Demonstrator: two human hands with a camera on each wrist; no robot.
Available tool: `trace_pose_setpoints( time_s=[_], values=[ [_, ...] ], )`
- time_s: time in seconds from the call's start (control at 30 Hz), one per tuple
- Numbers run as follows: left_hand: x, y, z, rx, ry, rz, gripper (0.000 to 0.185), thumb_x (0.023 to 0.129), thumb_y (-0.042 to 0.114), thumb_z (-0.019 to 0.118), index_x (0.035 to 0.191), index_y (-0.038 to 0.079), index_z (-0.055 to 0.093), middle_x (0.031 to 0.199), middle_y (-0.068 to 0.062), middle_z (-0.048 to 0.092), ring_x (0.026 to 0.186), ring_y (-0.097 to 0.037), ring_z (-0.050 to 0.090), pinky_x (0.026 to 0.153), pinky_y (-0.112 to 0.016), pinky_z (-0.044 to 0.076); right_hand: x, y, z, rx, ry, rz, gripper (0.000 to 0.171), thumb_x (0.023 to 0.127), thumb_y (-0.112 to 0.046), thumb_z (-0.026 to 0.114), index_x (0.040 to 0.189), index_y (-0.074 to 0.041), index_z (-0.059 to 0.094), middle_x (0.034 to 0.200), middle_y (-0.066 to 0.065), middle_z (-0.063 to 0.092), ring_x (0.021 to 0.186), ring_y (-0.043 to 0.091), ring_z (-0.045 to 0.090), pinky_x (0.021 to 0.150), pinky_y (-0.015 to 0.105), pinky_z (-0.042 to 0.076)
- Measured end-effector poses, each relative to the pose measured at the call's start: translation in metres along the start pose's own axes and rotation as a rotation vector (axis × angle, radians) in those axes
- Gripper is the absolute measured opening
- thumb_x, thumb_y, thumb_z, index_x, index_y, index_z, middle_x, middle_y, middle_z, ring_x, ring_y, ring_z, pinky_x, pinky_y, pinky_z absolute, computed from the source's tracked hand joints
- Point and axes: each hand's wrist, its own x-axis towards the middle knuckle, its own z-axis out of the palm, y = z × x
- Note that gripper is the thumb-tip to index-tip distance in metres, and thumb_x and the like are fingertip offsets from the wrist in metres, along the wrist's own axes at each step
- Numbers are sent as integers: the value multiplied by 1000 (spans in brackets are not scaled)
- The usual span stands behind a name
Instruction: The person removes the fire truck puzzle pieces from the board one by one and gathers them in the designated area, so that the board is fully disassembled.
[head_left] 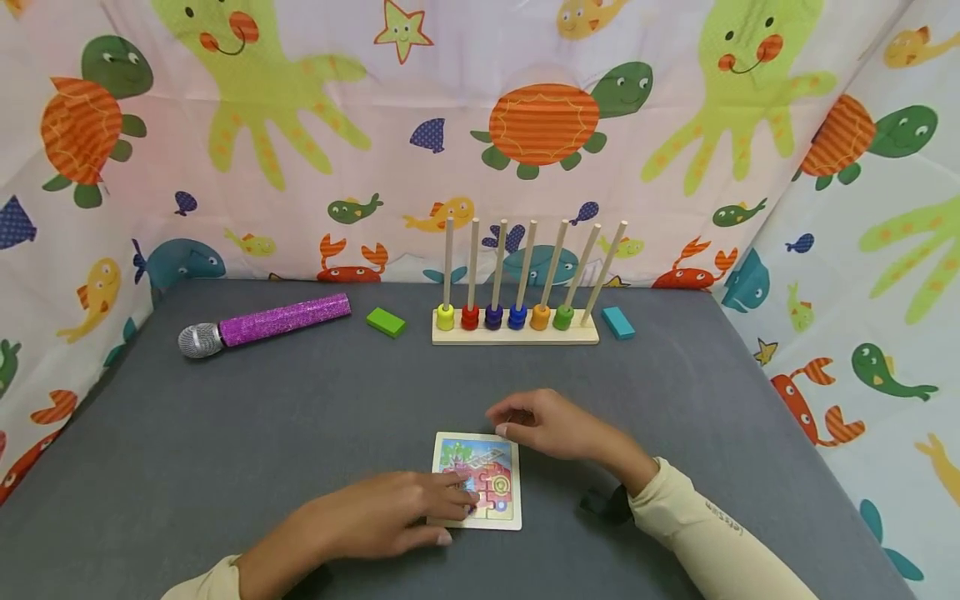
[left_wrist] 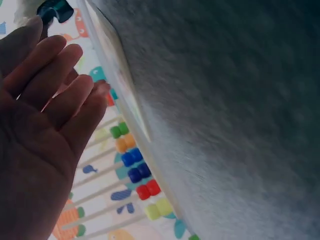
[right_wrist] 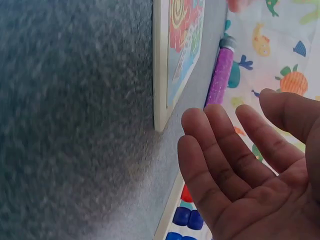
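Observation:
A small square jigsaw puzzle (head_left: 480,483) in a pale wooden frame lies flat on the grey table, with a red vehicle and a ladder pictured on it. Over its lower left part reach the fingers of my left hand (head_left: 393,512), hiding some of the picture; whether they touch it I cannot tell. My right hand (head_left: 558,425) hovers by the frame's upper right corner, its fingers loosely bent. Nothing lies in the right palm (right_wrist: 260,200) in the right wrist view. The left wrist view likewise shows a bare left palm (left_wrist: 35,135) with relaxed fingers.
At the back stands a wooden peg stand (head_left: 515,337) with coloured beads on upright rods. A green block (head_left: 386,322) lies left of it, a blue block (head_left: 618,322) right. A purple glittery microphone (head_left: 285,321) lies back left. Patterned cloth (head_left: 465,75) borders the table (head_left: 300,408).

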Motion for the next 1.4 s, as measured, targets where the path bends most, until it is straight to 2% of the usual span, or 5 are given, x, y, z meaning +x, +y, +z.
trace_pose_setpoints(
  time_s=[0.27,0.5,0.83,1.17,1.4],
  values=[
    [8,0,1,82,-64,64,39,96,10,61,135,12,59,147,1,46,140,-21,32,108,-35,36,-6,3,1,30,-58,26,26,100,-14,56,120,-4,67,114,2,68,106,14,63,90,34,51],
    [10,1,8,230,-55,27,43,90,22,71,131,15,61,150,-1,42,139,-18,35,107,-34,37,-7,4,10,55,-77,33,27,101,-20,55,120,-7,68,114,3,68,102,12,62,85,31,52],
    [14,-1,6,215,-72,-7,50,92,10,67,140,11,53,151,-2,39,139,-14,35,104,-29,39,0,4,12,70,-117,15,27,99,-17,57,123,-7,66,116,2,67,104,11,62,89,33,50],
    [16,-3,6,258,-76,37,50,96,7,59,145,6,46,154,-5,35,140,-17,33,108,-30,35,12,0,10,-91,-131,-79,22,97,-7,59,116,-6,69,109,2,69,92,8,61,80,27,51],
    [13,-7,6,178,-116,35,61,93,5,63,148,8,40,156,-5,32,142,-15,28,110,-29,31,24,-9,20,-132,-130,-128,20,96,-5,58,110,-7,72,104,1,69,84,5,59,75,24,50]
  ],
)
